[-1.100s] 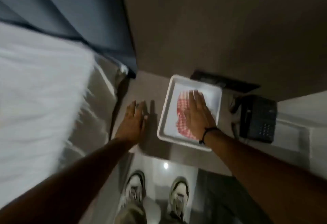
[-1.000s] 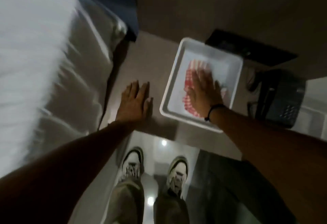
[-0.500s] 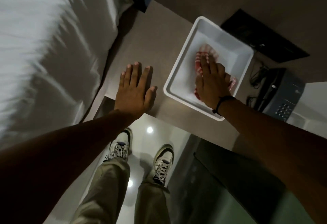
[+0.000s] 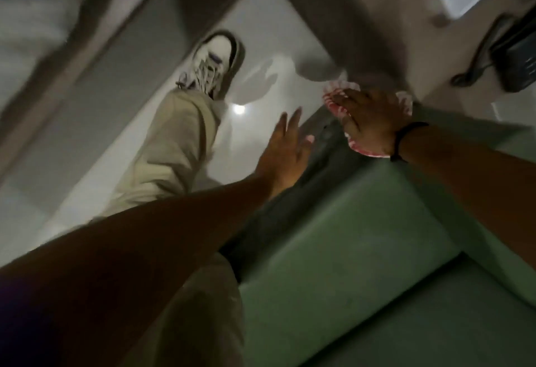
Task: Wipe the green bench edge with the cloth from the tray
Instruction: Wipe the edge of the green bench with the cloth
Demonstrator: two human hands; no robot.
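Both spread flat: right hand (image 4: 374, 117) presses cloth (image 4: 364, 149) on green bench (image 4: 333, 236) edge, left hand (image 4: 285, 155) hovers beside.

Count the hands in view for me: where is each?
2. The left hand hovers flat beside the green bench edge; the right hand lies on the red-and-white cloth at the bench's far end. None seems hidden.

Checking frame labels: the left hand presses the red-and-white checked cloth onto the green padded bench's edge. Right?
No. The right hand presses the red-and-white checked cloth onto the green padded bench's edge; the left hand is empty. Head view shows it.
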